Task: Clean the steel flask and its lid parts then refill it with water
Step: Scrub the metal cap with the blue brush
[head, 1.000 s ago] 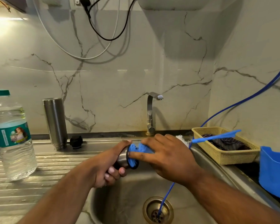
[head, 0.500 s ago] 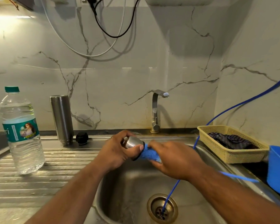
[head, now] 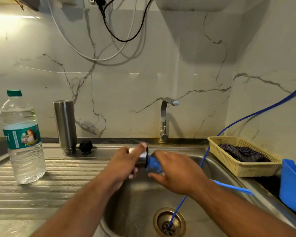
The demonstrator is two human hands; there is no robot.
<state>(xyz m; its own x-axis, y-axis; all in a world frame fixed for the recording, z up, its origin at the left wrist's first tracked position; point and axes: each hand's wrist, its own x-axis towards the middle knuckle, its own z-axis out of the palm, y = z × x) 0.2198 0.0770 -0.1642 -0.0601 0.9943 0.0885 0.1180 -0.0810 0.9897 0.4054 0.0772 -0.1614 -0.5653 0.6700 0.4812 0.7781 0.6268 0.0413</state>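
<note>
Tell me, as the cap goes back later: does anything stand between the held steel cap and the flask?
Only the black stopper, standing on the drainboard just right of the flask, lies between it and the steel cap in the left hand. Nothing else visible does.

Yellow basket (head: 256,168), blue tub (head: 293,189)

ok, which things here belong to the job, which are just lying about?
Job: steel lid cup in left hand; blue scrubber in right hand; tall steel flask body; black round stopper; clear plastic water bottle (refill, likely).
Lying about: yellow plastic basket; blue plastic tub; thin blue hose.
</note>
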